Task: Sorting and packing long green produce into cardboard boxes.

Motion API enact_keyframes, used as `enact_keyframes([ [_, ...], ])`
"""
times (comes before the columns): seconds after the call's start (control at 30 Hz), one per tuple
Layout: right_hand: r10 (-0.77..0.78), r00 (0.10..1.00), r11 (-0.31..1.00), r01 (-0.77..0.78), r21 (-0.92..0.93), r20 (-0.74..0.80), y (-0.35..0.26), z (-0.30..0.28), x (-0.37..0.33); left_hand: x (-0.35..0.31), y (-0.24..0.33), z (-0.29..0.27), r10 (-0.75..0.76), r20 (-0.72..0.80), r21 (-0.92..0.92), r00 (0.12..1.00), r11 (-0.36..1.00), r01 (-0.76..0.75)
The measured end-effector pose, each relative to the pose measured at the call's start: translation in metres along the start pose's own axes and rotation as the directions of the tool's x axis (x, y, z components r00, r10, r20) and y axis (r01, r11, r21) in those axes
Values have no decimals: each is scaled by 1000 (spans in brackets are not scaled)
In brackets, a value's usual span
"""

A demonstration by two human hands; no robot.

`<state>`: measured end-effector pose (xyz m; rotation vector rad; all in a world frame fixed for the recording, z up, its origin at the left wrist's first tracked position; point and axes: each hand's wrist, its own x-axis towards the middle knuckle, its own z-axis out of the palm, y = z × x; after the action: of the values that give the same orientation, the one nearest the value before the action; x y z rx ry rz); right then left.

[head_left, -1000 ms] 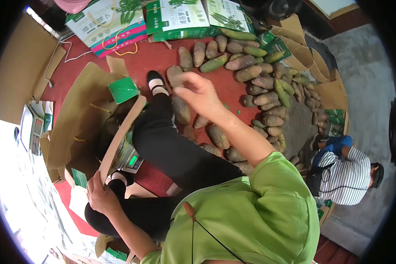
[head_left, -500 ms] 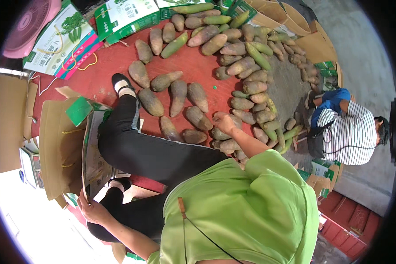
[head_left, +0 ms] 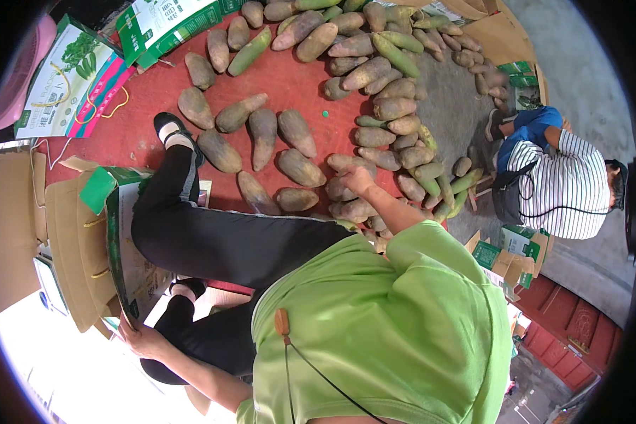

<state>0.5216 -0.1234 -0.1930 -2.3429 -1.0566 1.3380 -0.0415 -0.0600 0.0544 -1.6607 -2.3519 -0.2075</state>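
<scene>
My right hand [head_left: 358, 181] is closed on a thick, soil-stained radish [head_left: 348, 164] at the near edge of a large spread of such radishes. Its fingers are bent and partly hide the radish. Other brownish radishes touch or lie close to this hand, among them one [head_left: 299, 168] just to its left. At lower left, my left hand [head_left: 141, 340] grips the bottom edge of an opened carton [head_left: 136, 265] with green and white printing. The carton leans beside my bent legs, its brown flaps spread to the left. What it contains is hidden from view.
Radishes cover much of the red mat [head_left: 173, 88], with greener ones toward the right. Printed cartons [head_left: 169, 28] and a gift bag [head_left: 74, 81] stand at the far left. A person in a striped shirt [head_left: 562, 187] crouches at right near more boxes [head_left: 519, 244].
The whole view has shifted, so the mat and radishes sit farther left and up. A radish now shows just beyond my right hand's fingers. My left hand stays on the carton edge.
</scene>
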Motion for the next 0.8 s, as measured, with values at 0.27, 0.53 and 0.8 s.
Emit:
enact_keyframes([
  [0.27,538,843,671,-416,614,-17,62,-37,19,-5,2,-11,-42,15,24,999,999,41],
  [0.53,719,694,259,-293,920,18,131,-50,10,-1,-1,-2,-83,82,37,993,996,80],
  [0.8,814,576,102,-267,958,74,99,-56,29,-11,-13,-4,-49,15,68,999,997,48],
])
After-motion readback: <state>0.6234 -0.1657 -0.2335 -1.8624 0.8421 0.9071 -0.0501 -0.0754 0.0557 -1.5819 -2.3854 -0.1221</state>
